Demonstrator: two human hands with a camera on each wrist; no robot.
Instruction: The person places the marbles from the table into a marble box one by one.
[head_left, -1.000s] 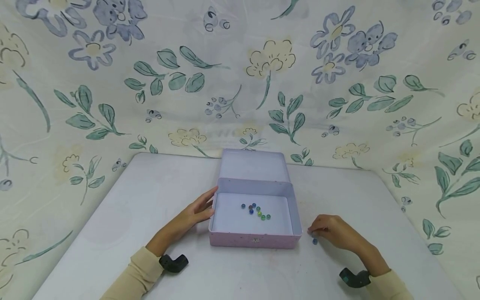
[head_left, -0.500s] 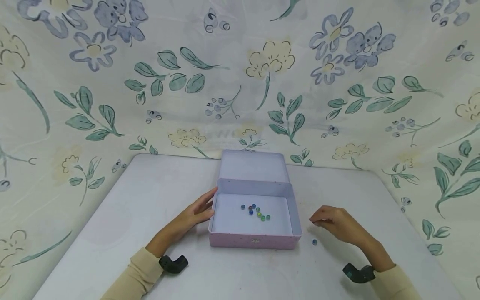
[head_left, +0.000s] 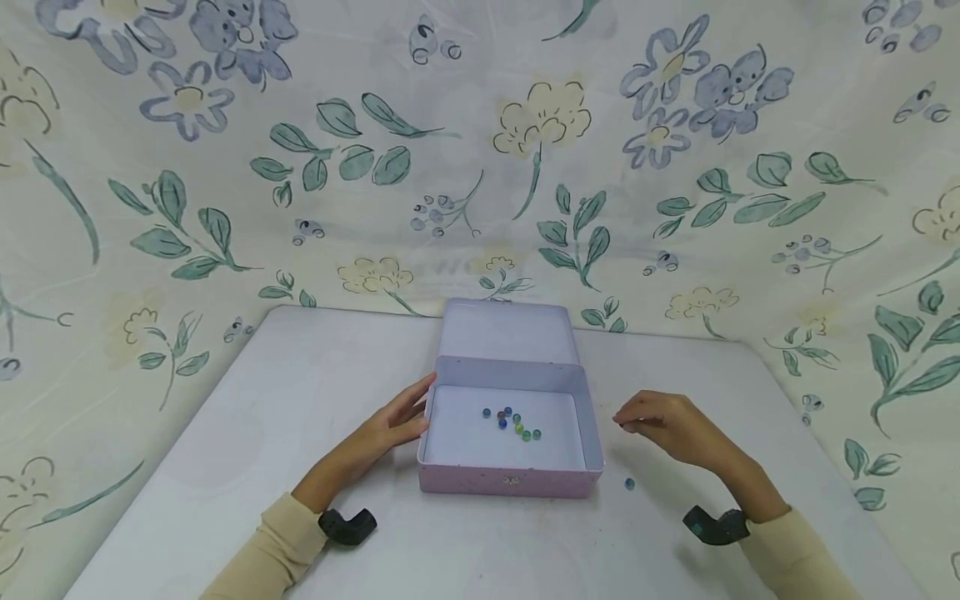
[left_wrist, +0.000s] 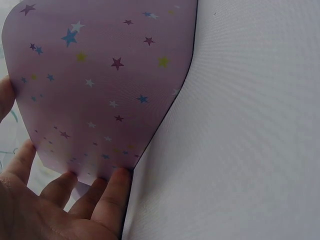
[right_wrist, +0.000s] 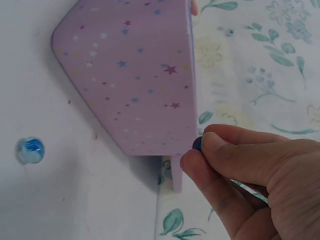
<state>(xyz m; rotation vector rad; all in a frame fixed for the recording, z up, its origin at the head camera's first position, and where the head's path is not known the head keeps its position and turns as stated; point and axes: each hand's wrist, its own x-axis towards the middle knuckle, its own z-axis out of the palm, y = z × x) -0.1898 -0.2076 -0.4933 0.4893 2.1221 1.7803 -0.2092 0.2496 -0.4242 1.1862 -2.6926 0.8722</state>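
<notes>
A pink box (head_left: pixel 510 482) with a star pattern and a pale lilac inside stands with its lid (head_left: pixel 510 329) raised at the back. Several blue, green and brownish marbles (head_left: pixel 519 428) lie on its floor. My left hand (head_left: pixel 382 429) rests against the box's left side, fingertips spread along the wall in the left wrist view. Right of the box, above the table, my right hand (head_left: pixel 678 427) pinches a dark blue marble (right_wrist: pixel 197 143) between thumb and fingertips, most of it hidden. A clear marble with blue swirls (right_wrist: pixel 31 150) lies on the table below that hand.
The white table (head_left: pixel 300 375) runs back to a floral cloth (head_left: pixel 480 167) hanging behind and at both sides. Black wrist-worn devices (head_left: pixel 347 527) sit near both beige sleeves.
My right hand has lifted from the table beside the loose marble, up and slightly away from me, with a marble pinched in it. My left hand and the box have stayed put.
</notes>
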